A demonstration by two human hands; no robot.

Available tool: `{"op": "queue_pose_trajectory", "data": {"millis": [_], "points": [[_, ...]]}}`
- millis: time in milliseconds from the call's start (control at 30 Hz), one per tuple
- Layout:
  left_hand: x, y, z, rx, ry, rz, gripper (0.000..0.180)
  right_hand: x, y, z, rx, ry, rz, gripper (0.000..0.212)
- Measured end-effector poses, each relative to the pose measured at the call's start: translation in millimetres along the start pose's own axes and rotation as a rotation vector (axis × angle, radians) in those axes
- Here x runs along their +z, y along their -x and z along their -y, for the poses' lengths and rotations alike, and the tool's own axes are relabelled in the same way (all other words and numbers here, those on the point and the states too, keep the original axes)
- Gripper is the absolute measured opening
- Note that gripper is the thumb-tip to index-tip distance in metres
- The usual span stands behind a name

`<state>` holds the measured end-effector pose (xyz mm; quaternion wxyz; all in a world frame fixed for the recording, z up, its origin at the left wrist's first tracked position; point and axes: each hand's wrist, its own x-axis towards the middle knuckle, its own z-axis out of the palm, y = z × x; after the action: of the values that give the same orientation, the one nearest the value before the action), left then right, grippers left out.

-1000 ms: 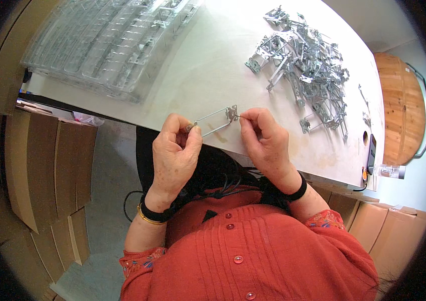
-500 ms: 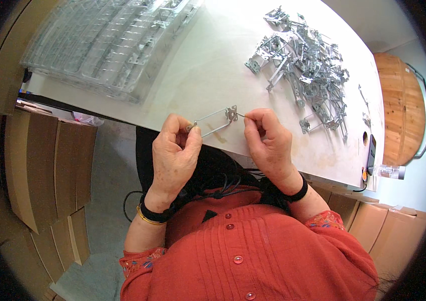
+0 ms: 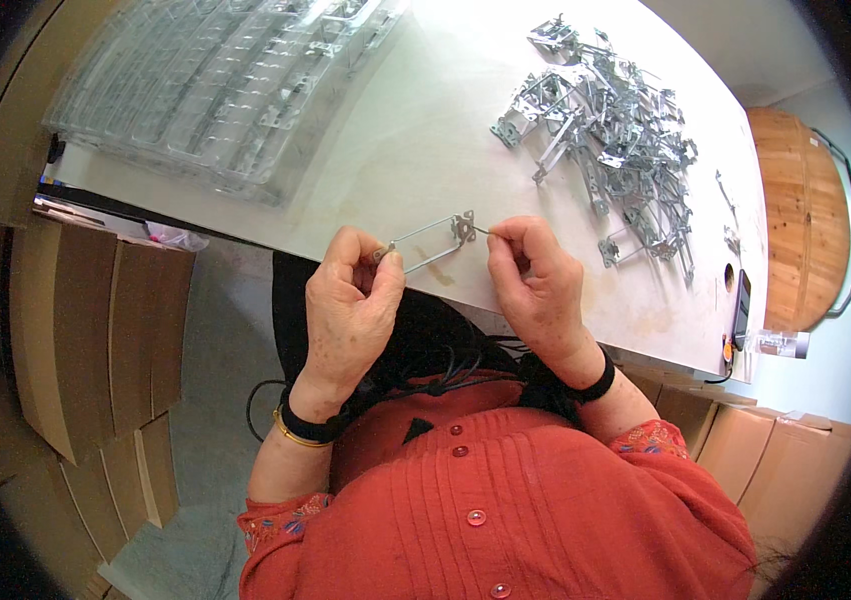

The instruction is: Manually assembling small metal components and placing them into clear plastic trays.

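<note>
Between my two hands, above the table's near edge, is a small metal bracket assembly (image 3: 432,258) with two thin parallel rods and a flat, lobed plate at its right end. My left hand (image 3: 353,297) pinches its left end between thumb and forefinger; that end is mostly covered by the fingertips. My right hand (image 3: 537,285) is closed in a pinch on the short thin tip that sticks out from the plate's right side. A heap of similar grey metal brackets (image 3: 610,140) lies on the table, beyond and to the right of my right hand.
Stacked clear plastic trays (image 3: 215,100) cover the far left of the white table (image 3: 415,130). At the right edge are a dark phone-like device (image 3: 742,310) and a clear cylinder (image 3: 780,343). Cardboard boxes (image 3: 75,340) stand left; a round wooden board (image 3: 795,215) is beyond the right edge.
</note>
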<state>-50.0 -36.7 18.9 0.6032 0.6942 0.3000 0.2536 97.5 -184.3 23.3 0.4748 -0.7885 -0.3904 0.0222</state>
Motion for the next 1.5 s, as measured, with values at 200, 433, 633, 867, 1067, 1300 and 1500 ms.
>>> {"op": "queue_pose_trajectory", "data": {"millis": [200, 433, 633, 867, 1067, 1300, 1500], "points": [[-0.7, 0.3, 1.2, 0.003, 0.001, -0.003, 0.013, 0.3, 0.2, -0.6, 0.005, 0.008, 0.010, 0.010], [-0.6, 0.8, 0.4, -0.007, -0.003, 0.011, 0.013, -0.5, 0.2, 0.6, 0.044, -0.005, 0.029, 0.009], [-0.8, 1.2, 0.9, -0.006, -0.006, 0.014, 0.012, 0.8, 0.9, -1.7, 0.032, -0.030, 0.020, 0.008], [-1.0, 1.4, 2.2, 0.005, -0.007, 0.006, 0.012, -3.8, 3.9, 2.1, 0.054, -0.022, 0.049, 0.008], [-0.8, 1.2, 0.7, -0.009, 0.003, 0.009, 0.013, -1.9, 4.2, 0.5, 0.046, -0.024, 0.045, 0.009], [-0.9, 1.3, 1.3, -0.001, 0.001, 0.007, 0.013, -1.7, 2.7, 3.8, 0.058, 0.001, 0.050, 0.010], [-0.3, 1.2, 2.1, 0.002, 0.008, 0.010, 0.013, -0.2, 3.1, 1.9, 0.102, -0.007, 0.054, 0.009]]}}
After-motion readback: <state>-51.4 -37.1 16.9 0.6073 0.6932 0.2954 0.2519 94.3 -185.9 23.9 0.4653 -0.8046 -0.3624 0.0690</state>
